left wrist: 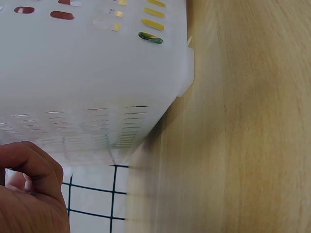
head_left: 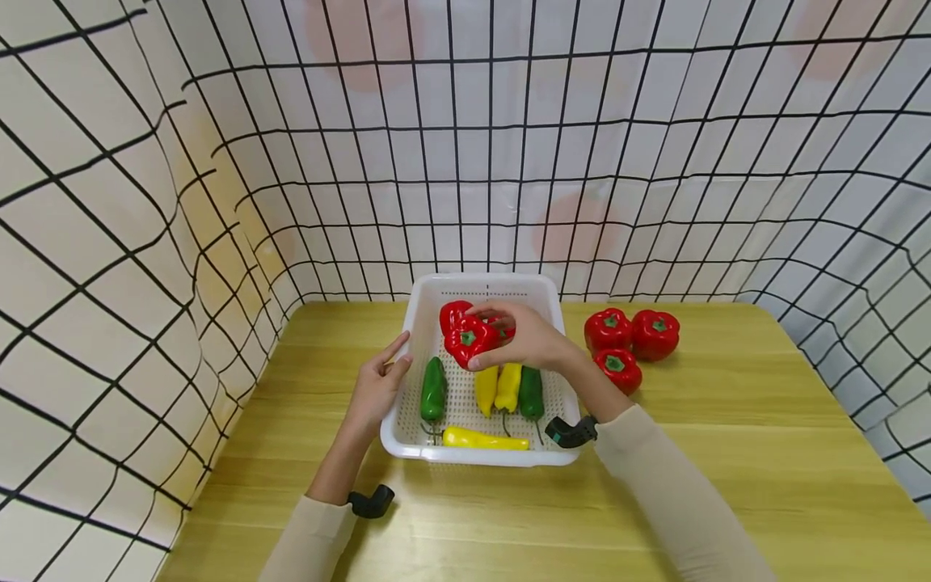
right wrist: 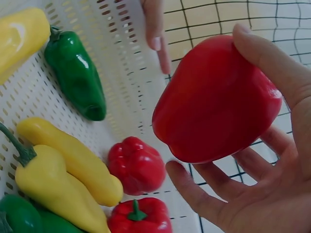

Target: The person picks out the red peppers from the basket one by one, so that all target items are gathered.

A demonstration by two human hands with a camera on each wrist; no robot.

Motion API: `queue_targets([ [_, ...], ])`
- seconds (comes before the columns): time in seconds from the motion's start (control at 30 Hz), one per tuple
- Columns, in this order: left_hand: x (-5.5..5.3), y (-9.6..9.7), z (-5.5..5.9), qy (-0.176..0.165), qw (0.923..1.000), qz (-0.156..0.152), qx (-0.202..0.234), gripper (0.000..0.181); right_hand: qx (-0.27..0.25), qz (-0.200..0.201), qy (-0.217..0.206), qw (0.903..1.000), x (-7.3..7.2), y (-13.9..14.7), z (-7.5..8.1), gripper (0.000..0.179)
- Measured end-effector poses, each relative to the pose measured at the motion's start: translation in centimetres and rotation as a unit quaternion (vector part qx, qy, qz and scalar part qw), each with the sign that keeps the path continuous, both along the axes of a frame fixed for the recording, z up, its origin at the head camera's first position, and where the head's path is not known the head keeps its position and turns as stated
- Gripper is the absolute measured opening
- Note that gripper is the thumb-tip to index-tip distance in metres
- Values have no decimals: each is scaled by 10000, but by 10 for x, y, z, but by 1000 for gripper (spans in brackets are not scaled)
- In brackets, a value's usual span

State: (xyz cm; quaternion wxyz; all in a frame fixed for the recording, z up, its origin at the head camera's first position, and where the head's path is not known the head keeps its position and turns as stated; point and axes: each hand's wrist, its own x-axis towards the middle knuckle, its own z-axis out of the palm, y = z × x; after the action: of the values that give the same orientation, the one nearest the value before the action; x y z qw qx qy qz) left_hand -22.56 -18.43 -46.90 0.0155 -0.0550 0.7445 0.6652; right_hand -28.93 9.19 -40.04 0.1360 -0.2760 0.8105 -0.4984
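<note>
My right hand (head_left: 529,335) holds a red bell pepper (head_left: 468,341) above the far part of a white perforated basket (head_left: 398,420). In the right wrist view, thumb and fingertips span this pepper (right wrist: 214,102) on opposite sides. My left hand (head_left: 375,390) grips the basket's left rim; in the left wrist view, its curled fingers (left wrist: 34,162) show beside the outer wall. Below the held pepper, two red bell peppers (right wrist: 136,166) lie in the basket, partly hidden in the head view. Nearer are long yellow peppers (head_left: 486,440) and green peppers (head_left: 434,391).
Three red bell peppers (head_left: 617,370) sit clustered on the wooden table (head_left: 727,477), right of the basket. A black wire grid (head_left: 465,178) stands behind the table and along both sides. Each wrist wears a black camera mount (head_left: 372,502).
</note>
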Motion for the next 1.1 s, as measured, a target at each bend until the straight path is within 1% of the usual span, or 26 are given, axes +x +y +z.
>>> queue_targets([
  [0.17,1,-1,0,-21,10000,-41,4,46,-220,-182,-76,9996,8,11,9,74],
  [0.33,1,-1,1,-90,9999,-74,51,47,-333,-276,56,9990,13,26,10,71],
  [0.5,0,-1,1,-125,9999,-50,26,47,-534,-453,96,9975,17,43,10,68],
  [0.73,0,-1,1,-154,9999,-32,25,47,-676,-838,287,9938,22,69,8,70],
  [0.87,0,-1,1,-152,9999,-36,39,47,-807,-1058,408,9903,27,85,8,68],
  [1.1,0,-1,1,-135,9999,-52,83,47,-806,-1490,409,9847,36,116,9,63],
])
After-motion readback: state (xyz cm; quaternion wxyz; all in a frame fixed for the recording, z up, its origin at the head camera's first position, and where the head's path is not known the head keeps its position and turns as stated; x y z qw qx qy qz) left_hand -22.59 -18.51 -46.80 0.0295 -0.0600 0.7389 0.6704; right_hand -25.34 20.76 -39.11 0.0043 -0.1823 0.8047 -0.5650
